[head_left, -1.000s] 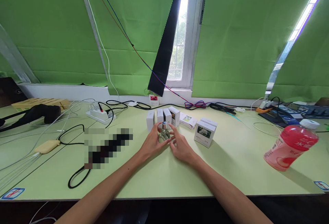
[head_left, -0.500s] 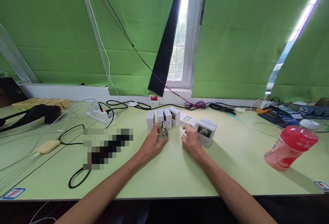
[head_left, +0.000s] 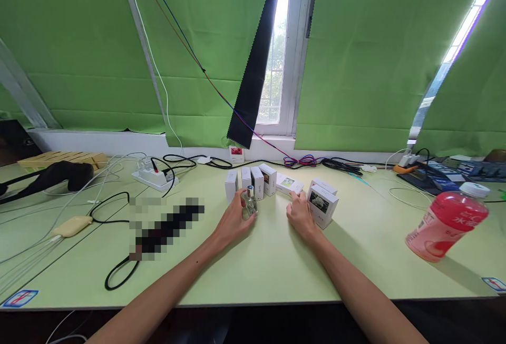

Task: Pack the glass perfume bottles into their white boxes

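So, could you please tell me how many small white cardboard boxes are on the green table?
7: four upright in a row, one flat behind, two by the right hand; others may be hidden.

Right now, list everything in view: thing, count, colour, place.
glass bottle: one, clear with silver cap, table centre
flower box: one, white, right of centre
small boxes: about five, white, row behind bottle
drink bottle: one, pink with white cap, lying right
power strip: one, white, left rear
cables: several, black and white, left side
table: one, pale green
curtains: green, behind
left hand: holds glass bottle
right hand: touches flower box
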`<act>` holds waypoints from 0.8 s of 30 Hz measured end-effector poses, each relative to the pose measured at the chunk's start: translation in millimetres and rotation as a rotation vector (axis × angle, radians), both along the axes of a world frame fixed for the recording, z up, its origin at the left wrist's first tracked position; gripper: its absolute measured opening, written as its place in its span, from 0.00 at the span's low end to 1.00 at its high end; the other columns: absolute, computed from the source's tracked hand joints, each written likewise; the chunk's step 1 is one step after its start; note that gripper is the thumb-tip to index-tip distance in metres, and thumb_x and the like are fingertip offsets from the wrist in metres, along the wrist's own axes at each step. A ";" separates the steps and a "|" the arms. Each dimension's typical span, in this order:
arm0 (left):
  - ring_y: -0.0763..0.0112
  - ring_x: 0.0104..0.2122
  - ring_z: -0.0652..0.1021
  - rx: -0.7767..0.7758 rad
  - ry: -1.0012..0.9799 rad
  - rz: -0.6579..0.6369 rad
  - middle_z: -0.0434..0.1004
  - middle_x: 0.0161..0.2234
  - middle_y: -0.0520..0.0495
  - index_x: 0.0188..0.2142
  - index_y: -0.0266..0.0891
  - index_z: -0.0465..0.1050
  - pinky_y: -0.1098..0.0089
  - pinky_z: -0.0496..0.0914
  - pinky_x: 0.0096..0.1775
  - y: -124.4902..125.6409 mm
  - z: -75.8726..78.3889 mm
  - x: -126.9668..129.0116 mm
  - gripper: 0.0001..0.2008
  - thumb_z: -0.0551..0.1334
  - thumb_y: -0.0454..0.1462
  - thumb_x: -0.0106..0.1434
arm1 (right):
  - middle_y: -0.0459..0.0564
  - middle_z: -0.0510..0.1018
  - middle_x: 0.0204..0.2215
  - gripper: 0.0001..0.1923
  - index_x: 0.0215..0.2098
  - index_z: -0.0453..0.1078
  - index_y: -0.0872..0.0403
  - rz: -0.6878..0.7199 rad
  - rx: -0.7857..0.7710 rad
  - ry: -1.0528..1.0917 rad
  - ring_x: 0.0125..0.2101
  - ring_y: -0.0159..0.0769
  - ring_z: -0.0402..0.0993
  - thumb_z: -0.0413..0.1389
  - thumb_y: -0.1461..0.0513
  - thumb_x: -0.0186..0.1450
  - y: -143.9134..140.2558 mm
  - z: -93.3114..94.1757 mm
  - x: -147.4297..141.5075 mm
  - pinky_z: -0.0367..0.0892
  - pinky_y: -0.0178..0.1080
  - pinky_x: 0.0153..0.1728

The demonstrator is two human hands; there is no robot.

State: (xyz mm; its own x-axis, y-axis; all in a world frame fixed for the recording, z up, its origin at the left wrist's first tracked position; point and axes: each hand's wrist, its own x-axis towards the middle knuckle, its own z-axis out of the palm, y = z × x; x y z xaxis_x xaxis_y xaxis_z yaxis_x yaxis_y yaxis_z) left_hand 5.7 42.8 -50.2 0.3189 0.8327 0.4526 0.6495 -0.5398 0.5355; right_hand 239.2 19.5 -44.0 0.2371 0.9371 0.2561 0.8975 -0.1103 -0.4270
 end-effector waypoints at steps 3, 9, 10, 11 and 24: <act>0.66 0.29 0.75 0.020 -0.009 0.015 0.71 0.39 0.47 0.65 0.43 0.51 0.67 0.69 0.29 -0.8 -1.0 0.2 0.36 0.65 0.42 0.61 | 0.64 0.73 0.51 0.22 0.59 0.70 0.58 0.018 -0.005 0.014 0.47 0.48 0.76 0.48 0.67 0.69 2.0 -2.9 0.2 0.70 0.44 0.47; 0.66 0.29 0.75 0.017 -0.017 0.031 0.69 0.37 0.50 0.64 0.43 0.50 0.66 0.69 0.30 -4.4 1.6 1.2 0.37 0.64 0.40 0.60 | 0.67 0.74 0.51 0.24 0.61 0.70 0.61 0.012 -0.011 0.034 0.50 0.52 0.76 0.47 0.68 0.69 2.8 -4.9 -0.9 0.70 0.45 0.48; 0.66 0.28 0.74 0.012 -0.017 0.034 0.68 0.37 0.50 0.64 0.43 0.49 0.66 0.69 0.30 -4.8 2.1 1.3 0.37 0.64 0.40 0.60 | 0.68 0.74 0.51 0.24 0.61 0.70 0.61 0.012 -0.014 0.041 0.50 0.52 0.76 0.47 0.68 0.69 2.8 -5.0 -0.9 0.70 0.45 0.48; 0.67 0.28 0.74 0.008 -0.015 0.038 0.68 0.37 0.50 0.64 0.43 0.49 0.66 0.69 0.30 -5.0 2.5 1.3 0.37 0.64 0.40 0.60 | 0.68 0.74 0.52 0.24 0.61 0.70 0.62 0.016 -0.018 0.048 0.50 0.53 0.76 0.47 0.68 0.69 2.9 -5.2 -0.7 0.70 0.46 0.48; 0.75 0.24 0.68 0.032 -0.074 0.054 0.64 0.35 0.54 0.61 0.44 0.51 0.71 0.64 0.28 -12.3 13.0 2.9 0.31 0.63 0.42 0.63 | 0.62 0.71 0.58 0.20 0.58 0.68 0.62 0.100 -0.036 0.057 0.53 0.47 0.73 0.48 0.68 0.69 5.7 -6.5 2.2 0.67 0.40 0.52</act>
State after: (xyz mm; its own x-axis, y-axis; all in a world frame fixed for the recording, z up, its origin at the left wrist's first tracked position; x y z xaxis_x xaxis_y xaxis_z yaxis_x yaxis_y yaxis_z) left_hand 8.6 30.4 -37.2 0.2390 0.8326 0.4997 0.6370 -0.5228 0.5664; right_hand 241.5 25.3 -50.5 0.1555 0.9652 0.2104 0.8791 -0.0381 -0.4751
